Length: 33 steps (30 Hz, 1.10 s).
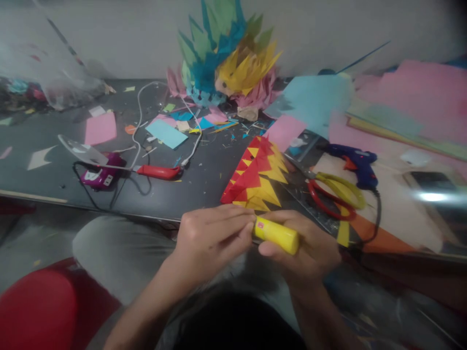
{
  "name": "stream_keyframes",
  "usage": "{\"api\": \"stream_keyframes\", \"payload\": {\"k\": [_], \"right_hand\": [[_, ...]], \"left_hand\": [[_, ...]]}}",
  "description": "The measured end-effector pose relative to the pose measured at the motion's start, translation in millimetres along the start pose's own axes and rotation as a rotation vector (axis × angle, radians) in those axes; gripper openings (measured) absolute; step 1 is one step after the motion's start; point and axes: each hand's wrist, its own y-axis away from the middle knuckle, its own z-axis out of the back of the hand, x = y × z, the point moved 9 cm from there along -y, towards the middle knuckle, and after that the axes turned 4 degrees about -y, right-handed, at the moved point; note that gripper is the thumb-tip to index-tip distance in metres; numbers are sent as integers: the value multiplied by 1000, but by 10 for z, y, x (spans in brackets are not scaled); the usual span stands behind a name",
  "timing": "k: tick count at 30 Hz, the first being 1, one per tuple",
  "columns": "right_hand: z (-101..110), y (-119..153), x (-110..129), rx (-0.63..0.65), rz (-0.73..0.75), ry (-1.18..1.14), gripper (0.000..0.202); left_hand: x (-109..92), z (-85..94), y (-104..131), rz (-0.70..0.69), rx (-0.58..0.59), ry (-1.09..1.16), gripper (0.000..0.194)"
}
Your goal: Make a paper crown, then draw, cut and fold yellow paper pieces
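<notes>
The yellow tube (276,233) is gripped by the right hand (315,250), its long axis pointed leftward into the left hand (213,234), whose fingers are pinched around its end, the spiky paper piece (257,175) just beyond.

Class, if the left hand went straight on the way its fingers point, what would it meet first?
The yellow tube in the right hand: its end lies right at the fingertips of the left hand. Whether they already touch is hard to tell.

No text is legible; marks on the yellow tube (277,234) and purple block (99,177) are too blurred.
</notes>
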Motion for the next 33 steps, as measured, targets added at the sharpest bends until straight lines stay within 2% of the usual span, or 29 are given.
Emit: {"api": "stream_keyframes", "payload": {"k": [5, 9, 12, 16, 19, 23, 26, 30, 33], "right_hand": [[55, -18, 60, -48, 53, 22, 25], [27, -15, 83, -29, 66, 72, 25], [36, -11, 47, -60, 30, 37, 26], [111, -26, -29, -167, -30, -88, 31], [164, -32, -100, -232, -87, -180, 34], [167, -17, -190, -242, -163, -209, 36], [156, 4, -256, -258, -200, -316, 36], [143, 22, -356, -273, -288, -396, 37], [183, 22, -382, -307, -301, -392, 37]], "left_hand": [[-17, 45, -14, 47, -14, 73, 13], [-73, 46, -23, 12, -29, -43, 7], [-58, 33, -20, 25, -41, -114, 5], [2, 19, 3, 78, -15, -40, 7], [-11, 12, 15, 59, 15, -10, 8], [-63, -16, 28, 8, 58, -15, 9], [-84, -28, 60, -4, 93, -21, 11], [-43, 49, 175, 21, 101, -2, 11], [99, 184, 334, 99, 83, 13, 12]]}}
